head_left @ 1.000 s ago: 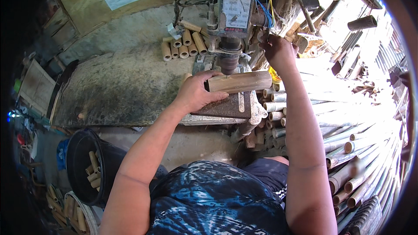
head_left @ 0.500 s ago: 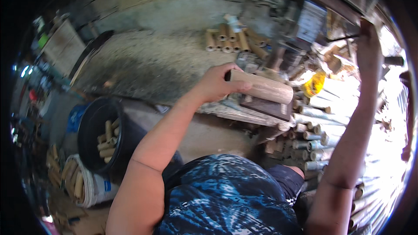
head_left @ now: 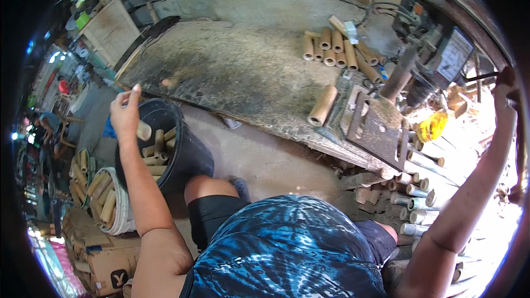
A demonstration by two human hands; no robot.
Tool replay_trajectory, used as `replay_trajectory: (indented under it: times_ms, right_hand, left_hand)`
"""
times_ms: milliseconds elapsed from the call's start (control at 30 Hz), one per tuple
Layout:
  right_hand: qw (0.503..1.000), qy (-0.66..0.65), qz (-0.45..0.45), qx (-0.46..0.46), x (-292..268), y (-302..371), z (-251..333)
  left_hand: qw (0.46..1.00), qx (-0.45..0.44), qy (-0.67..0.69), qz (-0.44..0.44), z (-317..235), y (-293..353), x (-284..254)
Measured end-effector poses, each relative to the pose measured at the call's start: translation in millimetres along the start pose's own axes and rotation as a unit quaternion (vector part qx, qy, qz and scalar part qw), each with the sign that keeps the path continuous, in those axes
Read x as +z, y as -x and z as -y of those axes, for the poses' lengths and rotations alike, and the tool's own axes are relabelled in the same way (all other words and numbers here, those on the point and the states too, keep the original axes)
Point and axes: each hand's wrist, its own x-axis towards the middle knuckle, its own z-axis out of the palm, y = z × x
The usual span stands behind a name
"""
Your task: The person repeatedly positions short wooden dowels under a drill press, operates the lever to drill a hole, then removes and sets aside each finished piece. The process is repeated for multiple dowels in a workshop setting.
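My left hand [head_left: 126,115] is raised over the near side of a black bucket [head_left: 201,152], its fingers stretched out and apart. Just beneath that hand, a short bamboo tube [head_left: 144,131] appears clear of the fingers, above other bamboo tubes [head_left: 159,146] in the bucket. At the far right, my right hand [head_left: 504,85] is closed round the lever [head_left: 479,77] of a drill press [head_left: 419,80]; its fingers are partly in shadow. Below the drill, the dusty dark metal plate [head_left: 381,124] has no tube on it. One bamboo tube [head_left: 322,106] lies on the bench beside the plate.
Several bamboo tubes [head_left: 331,49] are stacked at the back of the wooden workbench [head_left: 221,72]. More bamboo lengths [head_left: 422,215] are piled at lower right, by a yellow object [head_left: 432,127]. A white bucket [head_left: 124,204] of bamboo and a cardboard box [head_left: 113,270] stand at lower left.
My left hand has swung left from the drill to the black bucket and let go of the bamboo tube. My right hand remains on the lever. The view has shifted left.
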Motion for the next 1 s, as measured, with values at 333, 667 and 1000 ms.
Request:
replay_trajectory:
  times_ms: [333, 667, 1000]
  right_hand:
    - [1.0, 0.01, 0.007, 0.002, -16.0, 18.7, 61.9]
    - [1.0, 0.014, -0.008, 0.002, -14.3, 22.1, 75.9]
    - [0.988, -0.115, -0.107, 0.001, -18.0, 43.3, 106.2]
  left_hand:
    - [0.836, 0.154, -0.043, 0.526, -192.4, 206.0, 308.7]
    - [0.525, -0.358, 0.476, 0.608, -124.5, 178.4, 300.6]
    - [0.785, 0.283, 0.278, 0.476, -205.9, 141.9, 131.6]
